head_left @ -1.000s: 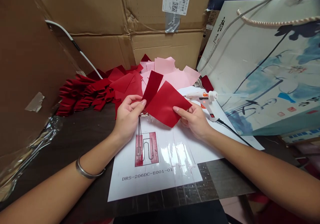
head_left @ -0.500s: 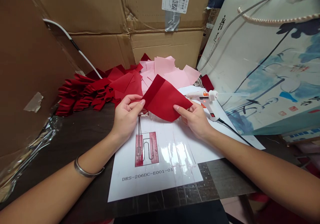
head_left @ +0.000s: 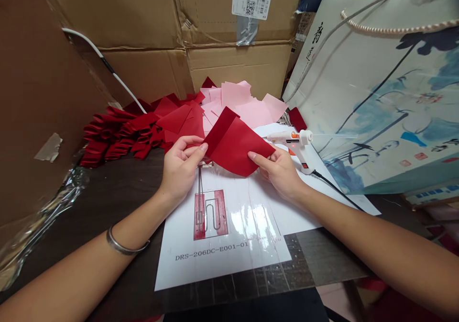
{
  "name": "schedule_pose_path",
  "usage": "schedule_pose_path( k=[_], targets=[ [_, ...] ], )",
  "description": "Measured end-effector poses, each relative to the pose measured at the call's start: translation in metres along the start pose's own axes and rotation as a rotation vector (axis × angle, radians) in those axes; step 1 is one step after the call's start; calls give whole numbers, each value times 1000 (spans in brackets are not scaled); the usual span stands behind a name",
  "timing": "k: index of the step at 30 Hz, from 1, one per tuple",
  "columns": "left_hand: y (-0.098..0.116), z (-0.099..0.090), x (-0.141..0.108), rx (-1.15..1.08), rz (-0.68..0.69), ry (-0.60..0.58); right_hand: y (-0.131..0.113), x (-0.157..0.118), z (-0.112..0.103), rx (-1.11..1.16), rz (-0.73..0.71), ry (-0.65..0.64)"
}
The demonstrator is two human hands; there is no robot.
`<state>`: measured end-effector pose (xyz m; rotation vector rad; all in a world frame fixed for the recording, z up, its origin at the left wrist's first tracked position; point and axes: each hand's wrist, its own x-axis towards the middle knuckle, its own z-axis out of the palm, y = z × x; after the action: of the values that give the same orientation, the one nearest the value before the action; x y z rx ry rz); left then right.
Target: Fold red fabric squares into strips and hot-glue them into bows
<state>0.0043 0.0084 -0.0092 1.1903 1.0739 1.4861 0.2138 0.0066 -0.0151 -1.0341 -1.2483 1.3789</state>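
A red fabric piece [head_left: 238,145] is stretched between my two hands above the printed sheet [head_left: 222,274]. Its left edge is folded over into a darker strip. My left hand [head_left: 182,166] pinches the folded side between thumb and fingers. At the opposite edge, my right hand [head_left: 279,169] grips the piece, thumb on top and fingers behind. Just beyond the right hand, a white glue gun [head_left: 303,147] with an orange trigger rests on another white sheet. The printed sheet carries a drawing with red bands and the text DRS-206DC-E001-01.
Folded red pieces [head_left: 103,138] are heaped at the back left, beside flat red pieces [head_left: 179,121] and pink pieces [head_left: 236,104]. Cardboard boxes [head_left: 236,66] wall the back and left. A painted paper bag [head_left: 380,97] stands right. The glue gun's black cord [head_left: 337,190] runs across the table.
The red fabric piece has shifted very slightly, its folded strip opening a little from the surface beneath. Both hands keep nearly the same place and hold.
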Motion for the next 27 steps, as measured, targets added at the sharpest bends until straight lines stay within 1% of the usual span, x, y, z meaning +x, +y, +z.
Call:
schedule_pose_path(
  k=[5,15,21,27],
  targets=[
    [0,0,0,5,-3,5,0,0,1,-37,5,1],
    [1,0,-1,8,16,12,1,0,-1,55,-5,-13],
    [2,1,-1,17,13,19,-1,0,0,33,17,-5],
    [2,0,-2,13,10,14,1,1,-1,65,10,-5]
  ],
)
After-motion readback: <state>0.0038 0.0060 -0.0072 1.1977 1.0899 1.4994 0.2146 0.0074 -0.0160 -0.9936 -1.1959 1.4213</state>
